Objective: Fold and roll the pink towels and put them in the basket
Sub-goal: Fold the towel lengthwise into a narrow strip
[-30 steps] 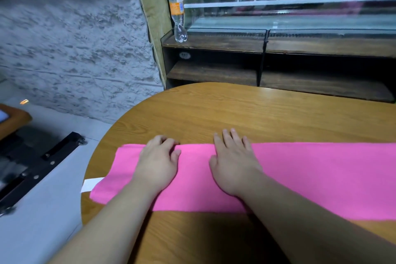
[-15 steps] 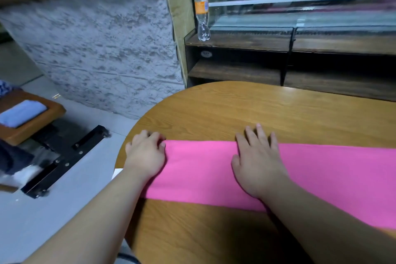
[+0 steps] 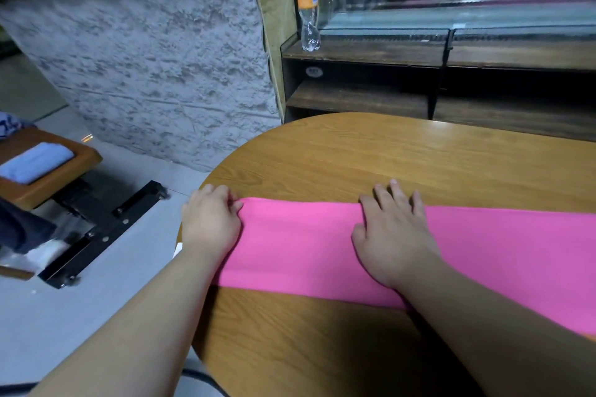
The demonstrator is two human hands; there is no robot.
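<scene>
A bottle (image 3: pixel 308 3) stands on a shelf (image 3: pixel 371 53) past the table (image 3: pixel 354 155). My left hand (image 3: pixel 209 222) pinches the pink towel (image 3: pixel 296 245); my right hand (image 3: pixel 393 235) presses it, fingers spread.

Rough grey wall (image 3: pixel 145 68); dark wooden shelves (image 3: pixel 361 97); pale floor (image 3: pixel 48 325).

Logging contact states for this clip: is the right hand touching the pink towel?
Touching. The head view shows the right hand lying palm-down on the pink towel, fingers spread over its far edge, no gap visible.
</scene>
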